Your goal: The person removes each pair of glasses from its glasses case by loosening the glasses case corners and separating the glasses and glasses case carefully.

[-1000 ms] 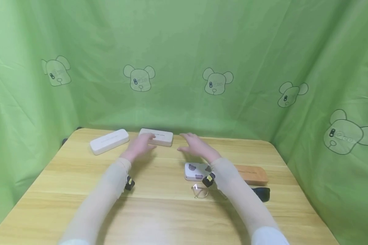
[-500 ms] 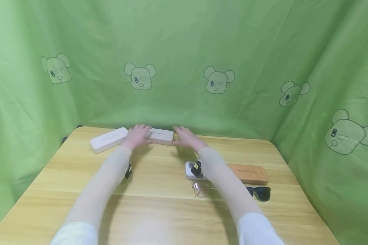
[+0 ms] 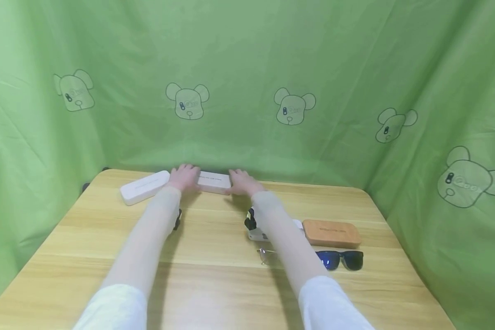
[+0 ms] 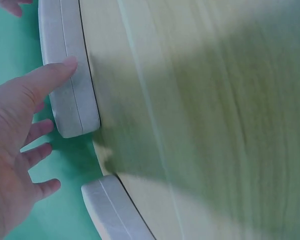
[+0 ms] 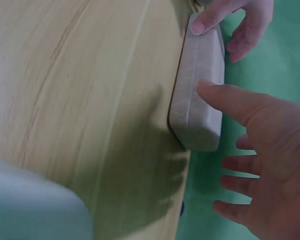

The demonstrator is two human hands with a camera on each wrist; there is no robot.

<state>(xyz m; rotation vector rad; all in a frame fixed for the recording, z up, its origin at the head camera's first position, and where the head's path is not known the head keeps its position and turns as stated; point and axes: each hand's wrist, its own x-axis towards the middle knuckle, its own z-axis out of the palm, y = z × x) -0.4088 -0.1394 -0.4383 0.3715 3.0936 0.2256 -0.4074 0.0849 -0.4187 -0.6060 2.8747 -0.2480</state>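
A white glasses case (image 3: 214, 182) lies at the table's far edge, between my two hands. My left hand (image 3: 184, 178) is at its left end; in the left wrist view the thumb (image 4: 55, 75) lies against the front side, and the other fingers extend beyond the case, spread. At its right end is my right hand (image 3: 244, 182). The right wrist view shows that thumb (image 5: 215, 92) on the case's front, with straight fingers apart from the case (image 5: 196, 115). A second white case (image 3: 144, 188) lies slanted to the left of my left hand.
Under my right forearm, a patterned white case (image 3: 255, 234) is partly hidden. Beside it lie an orange glasses case (image 3: 332, 233), dark sunglasses (image 3: 341, 260) and thin-framed glasses (image 3: 263, 255), mostly covered. A green curtain (image 3: 239, 133) hangs behind the wooden table (image 3: 206, 284).
Both hands have reached forward, and the right hand has moved left to the case's right end. The case looks almost unmoved. More of the sunglasses shows now.
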